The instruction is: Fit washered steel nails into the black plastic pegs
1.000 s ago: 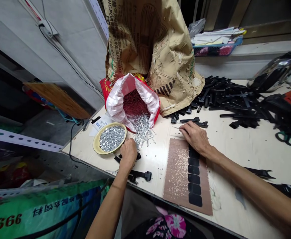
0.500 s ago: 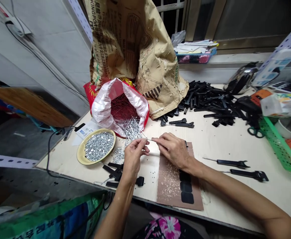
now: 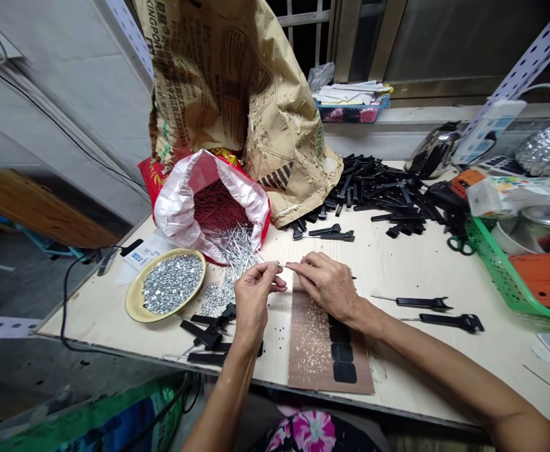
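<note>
Thumb and fingers of my left hand [image 3: 256, 295] pinch a thin metal rod [image 3: 282, 266] near the table's middle. The fingers of my right hand [image 3: 326, 284] are closed on the rod's other end, and anything small between the fingertips is hidden. Just beyond my left hand, silvery metal rods [image 3: 240, 248] spill from a red and white sack [image 3: 171, 210]. A yellow dish [image 3: 134, 302] of small metal washers [image 3: 174, 282] stands to its left. Below my right wrist lies a brown board [image 3: 310, 370] bearing pale crumbs and black squares [image 3: 343, 353].
Black plastic handles [image 3: 373, 182] form a heap at the back. Two handles with rods [image 3: 420, 302] lie at right, and several more [image 3: 206, 336] by my left forearm. A big paper sack [image 3: 284, 113] stands behind. Scissors [image 3: 461, 245] lie beside a green basket [image 3: 496, 263].
The camera view has turned slightly right, so the table's things sit further left in the picture. Both hands keep nearly the same pose around the rod.
</note>
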{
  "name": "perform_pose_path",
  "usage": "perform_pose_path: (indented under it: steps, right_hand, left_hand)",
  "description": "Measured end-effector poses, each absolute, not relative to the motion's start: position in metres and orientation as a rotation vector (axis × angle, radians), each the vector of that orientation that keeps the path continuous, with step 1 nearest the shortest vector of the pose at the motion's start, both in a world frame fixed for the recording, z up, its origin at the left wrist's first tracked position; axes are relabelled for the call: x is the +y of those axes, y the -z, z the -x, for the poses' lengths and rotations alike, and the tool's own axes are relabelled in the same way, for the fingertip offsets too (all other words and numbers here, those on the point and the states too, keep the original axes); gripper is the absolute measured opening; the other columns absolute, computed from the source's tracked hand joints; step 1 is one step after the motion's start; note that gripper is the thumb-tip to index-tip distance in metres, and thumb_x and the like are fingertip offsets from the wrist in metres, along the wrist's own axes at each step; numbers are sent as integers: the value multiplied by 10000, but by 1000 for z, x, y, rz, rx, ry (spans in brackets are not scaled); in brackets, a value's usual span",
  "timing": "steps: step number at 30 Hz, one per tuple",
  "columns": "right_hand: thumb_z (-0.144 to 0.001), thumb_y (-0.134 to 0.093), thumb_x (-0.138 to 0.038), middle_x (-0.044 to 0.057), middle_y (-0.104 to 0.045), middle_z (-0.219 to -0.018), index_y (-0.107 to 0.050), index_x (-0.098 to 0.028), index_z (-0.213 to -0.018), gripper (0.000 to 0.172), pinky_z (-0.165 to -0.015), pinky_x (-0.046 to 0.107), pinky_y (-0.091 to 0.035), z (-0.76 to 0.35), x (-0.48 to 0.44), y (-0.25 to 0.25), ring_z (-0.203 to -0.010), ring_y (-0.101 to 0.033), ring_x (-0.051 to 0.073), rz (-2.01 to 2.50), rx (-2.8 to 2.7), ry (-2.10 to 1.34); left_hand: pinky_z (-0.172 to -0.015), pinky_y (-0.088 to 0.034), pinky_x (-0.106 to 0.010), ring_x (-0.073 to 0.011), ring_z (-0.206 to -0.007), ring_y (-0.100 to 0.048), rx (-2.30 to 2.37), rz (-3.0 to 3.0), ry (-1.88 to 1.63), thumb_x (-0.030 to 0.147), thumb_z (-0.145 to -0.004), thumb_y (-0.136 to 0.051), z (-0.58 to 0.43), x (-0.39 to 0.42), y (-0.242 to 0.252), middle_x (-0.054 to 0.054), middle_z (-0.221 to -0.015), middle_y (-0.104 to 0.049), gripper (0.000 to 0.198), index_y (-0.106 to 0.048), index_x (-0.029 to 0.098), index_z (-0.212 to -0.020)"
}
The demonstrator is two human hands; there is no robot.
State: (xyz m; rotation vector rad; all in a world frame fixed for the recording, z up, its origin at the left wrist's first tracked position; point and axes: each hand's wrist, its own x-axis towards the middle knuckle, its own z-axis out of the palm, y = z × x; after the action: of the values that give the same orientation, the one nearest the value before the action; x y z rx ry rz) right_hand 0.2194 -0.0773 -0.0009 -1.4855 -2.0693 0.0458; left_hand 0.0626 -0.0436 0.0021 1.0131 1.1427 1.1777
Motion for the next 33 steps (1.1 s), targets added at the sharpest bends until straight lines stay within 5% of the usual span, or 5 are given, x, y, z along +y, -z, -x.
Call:
perform_pose_path:
  steps: [12,19,26,33]
  right_hand:
    - [-920,-497,-209,7,-627,-886,-639,-244,-1077,215,-625,261,-350,-229,-89,-2,-796,-536,138,1545,-2092,129]
    - [-936,-483,-215,-2,-638,-832,-642,-224,-991,168,-621,291,-307,-234,-94,7,-769,-515,143,1578,-2042,315]
    - [-952,-450,-215,15,-631,-809,-623,-201,-935,174,-626,321,-267,-238,-97,8,-739,-463,162,1560,-2074,551]
    - [-966,-416,-263,14,-602,-751,-615,-178,-827,256,-583,285,-269,-243,-98,15,-679,-496,132,1622,-2054,315]
  left_hand:
    - [-561,-555,-200,-71,-546,-603,934,-745,-881,260,-549,-837,-63,-32,9,-37,-750,-691,370,-677,98,-840]
    - [-570,-541,-205,-86,-556,-617,1040,-1116,-919,328,-727,-715,-68,-38,12,-28,-738,-689,260,-690,110,-865]
    - [-556,-530,-222,-110,-533,-607,1084,-1300,-838,373,-759,-673,-69,-39,13,-7,-614,-658,274,-687,113,-844]
    - [-584,-542,-238,-130,-541,-630,1120,-1429,-785,365,-759,-665,-73,-40,10,-7,-573,-662,269,-690,111,-843]
